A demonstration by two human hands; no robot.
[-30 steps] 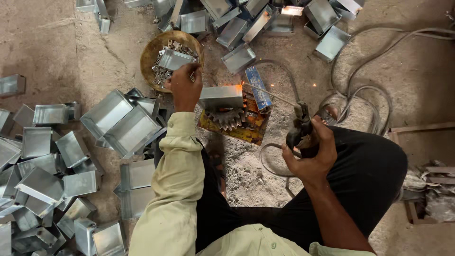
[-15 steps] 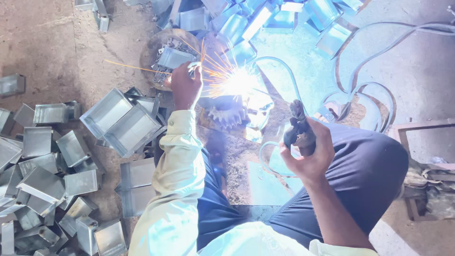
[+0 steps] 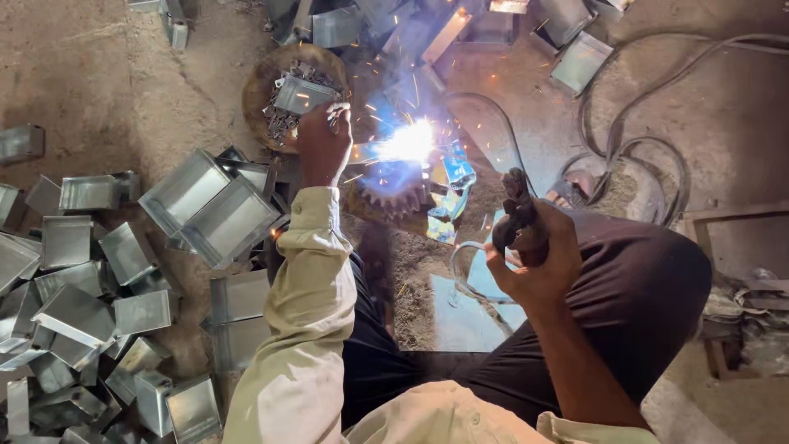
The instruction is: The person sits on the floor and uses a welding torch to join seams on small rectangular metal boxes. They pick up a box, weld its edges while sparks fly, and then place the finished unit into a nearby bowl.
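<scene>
My left hand, upper centre of frame, is closed on a small metal piece, pressing it toward the weld spot. The arc burns bright white just right of that hand, sparks flying, right above the toothed gear that sits under the work as a base. Glare hides the workpiece itself, so I can't tell its shape or how much seam is laid.

My right hand, centre-right over my knee, is clamped round the dark electrode holder; its cable loops off to the upper right.

Progress, as I judge it: mid-batch. Big heap of folded sheet-metal boxes on the left side, more boxes along the top edge. Can't say which lot is welded & which isn't. Round pan at upper centre-left holds plenty of small parts, so lots probably left to tack.
</scene>
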